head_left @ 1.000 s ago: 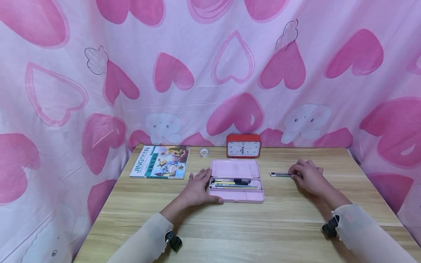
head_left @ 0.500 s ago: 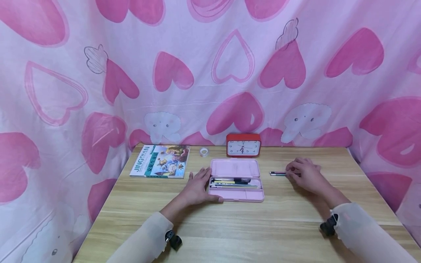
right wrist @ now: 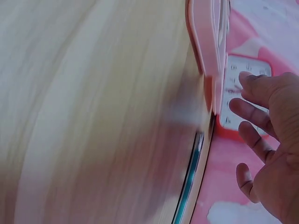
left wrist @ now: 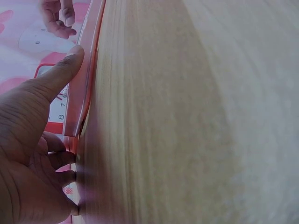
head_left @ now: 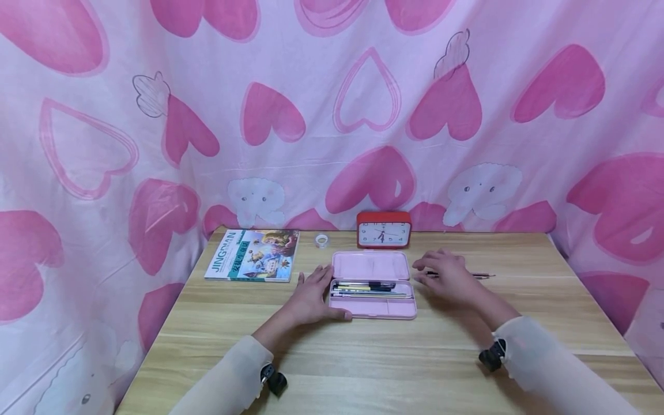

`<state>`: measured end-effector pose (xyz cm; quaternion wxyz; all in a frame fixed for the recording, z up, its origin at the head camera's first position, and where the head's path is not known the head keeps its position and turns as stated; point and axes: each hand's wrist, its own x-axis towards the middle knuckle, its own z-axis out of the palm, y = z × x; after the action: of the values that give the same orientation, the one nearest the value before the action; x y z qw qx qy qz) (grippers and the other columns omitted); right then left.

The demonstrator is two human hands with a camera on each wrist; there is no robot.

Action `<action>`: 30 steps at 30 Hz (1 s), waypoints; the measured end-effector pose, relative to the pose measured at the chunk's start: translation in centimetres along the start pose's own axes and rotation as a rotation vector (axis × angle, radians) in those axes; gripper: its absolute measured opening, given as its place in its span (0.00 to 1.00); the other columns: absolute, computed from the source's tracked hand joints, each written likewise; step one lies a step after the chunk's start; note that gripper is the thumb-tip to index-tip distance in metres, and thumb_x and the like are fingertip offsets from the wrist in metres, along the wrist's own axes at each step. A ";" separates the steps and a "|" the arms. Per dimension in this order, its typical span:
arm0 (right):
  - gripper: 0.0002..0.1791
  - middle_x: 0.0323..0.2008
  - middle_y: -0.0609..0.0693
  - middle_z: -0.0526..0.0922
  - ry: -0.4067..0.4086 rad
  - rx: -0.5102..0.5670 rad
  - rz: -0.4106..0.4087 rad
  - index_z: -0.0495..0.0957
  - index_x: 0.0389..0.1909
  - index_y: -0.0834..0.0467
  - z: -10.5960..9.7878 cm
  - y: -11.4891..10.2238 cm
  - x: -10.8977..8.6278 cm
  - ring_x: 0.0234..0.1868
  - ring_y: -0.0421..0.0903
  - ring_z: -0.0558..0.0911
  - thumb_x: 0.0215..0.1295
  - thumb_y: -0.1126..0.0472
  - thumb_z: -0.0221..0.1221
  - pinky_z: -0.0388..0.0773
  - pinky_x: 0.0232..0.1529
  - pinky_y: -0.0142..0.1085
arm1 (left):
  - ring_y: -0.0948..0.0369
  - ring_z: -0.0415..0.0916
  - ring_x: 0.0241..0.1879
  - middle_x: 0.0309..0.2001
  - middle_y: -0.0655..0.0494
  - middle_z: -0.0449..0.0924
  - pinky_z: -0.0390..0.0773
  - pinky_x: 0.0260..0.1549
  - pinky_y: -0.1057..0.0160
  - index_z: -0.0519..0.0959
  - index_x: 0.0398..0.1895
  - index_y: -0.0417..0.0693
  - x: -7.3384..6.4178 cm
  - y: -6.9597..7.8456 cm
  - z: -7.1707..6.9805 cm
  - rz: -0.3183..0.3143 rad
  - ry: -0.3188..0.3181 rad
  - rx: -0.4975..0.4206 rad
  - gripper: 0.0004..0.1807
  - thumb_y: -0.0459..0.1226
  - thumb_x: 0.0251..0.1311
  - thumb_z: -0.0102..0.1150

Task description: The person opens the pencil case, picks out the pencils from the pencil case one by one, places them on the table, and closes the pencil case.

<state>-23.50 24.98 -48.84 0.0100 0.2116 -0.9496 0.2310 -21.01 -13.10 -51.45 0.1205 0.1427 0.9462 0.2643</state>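
A pink, heart-printed curtain (head_left: 290,155) hangs behind a wood-grain desk (head_left: 394,369). In the desk's far left corner lies an illustrated book (head_left: 252,255). The pencil case (head_left: 358,309) sits around mid-desk, set in from the far edge, its lid swung back and some pens and pencils (head_left: 381,285) in the rear compartment. Behind it, a red clock (head_left: 384,230) stands upright at the far edge. The left hand (head_left: 311,297) is spread around the case's left end, thumb against the front, not clenched. The right hand (head_left: 446,276) hovers with fingers loosely bent and apart, holding nothing, over the loose pencils (right wrist: 188,184), which lie on the desk between the case and the right edge. A clean pick-up, I judge, would pinch them near mid-length, side by side, wrist low, with only light, even pressure from the left hand so the case does not skid. A small tape roll (head_left: 321,240) lies near the far edge, between book and clock.
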 end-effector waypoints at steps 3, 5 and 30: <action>0.16 0.54 0.50 0.90 -0.008 -0.013 -0.026 0.91 0.58 0.51 0.6 -1.1 0.4 0.57 0.54 0.78 0.72 0.56 0.74 0.69 0.60 0.63 | 0.49 0.40 0.92 0.91 0.54 0.52 0.32 0.90 0.35 0.52 0.92 0.52 0.0 0.0 0.0 -0.005 -0.002 -0.001 0.76 0.72 0.46 0.82; 0.15 0.54 0.50 0.91 -0.012 -0.016 -0.037 0.92 0.57 0.50 1.0 -1.7 0.6 0.56 0.52 0.78 0.71 0.55 0.75 0.68 0.59 0.61 | 0.49 0.40 0.93 0.91 0.54 0.52 0.32 0.90 0.35 0.52 0.92 0.52 0.0 0.1 0.0 -0.008 -0.002 -0.002 0.76 0.72 0.46 0.82; 0.11 0.47 0.41 0.89 -0.156 -0.059 -0.098 0.92 0.53 0.46 2.7 -4.0 0.6 0.52 0.44 0.77 0.73 0.57 0.74 0.67 0.53 0.49 | 0.49 0.40 0.93 0.91 0.54 0.52 0.32 0.90 0.35 0.53 0.92 0.52 0.0 0.0 0.0 -0.002 -0.004 -0.013 0.75 0.71 0.46 0.82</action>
<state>-22.19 20.33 -49.47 -0.0466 0.2749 -0.9423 0.1851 -21.00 -13.11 -51.40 0.1237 0.1416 0.9443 0.2701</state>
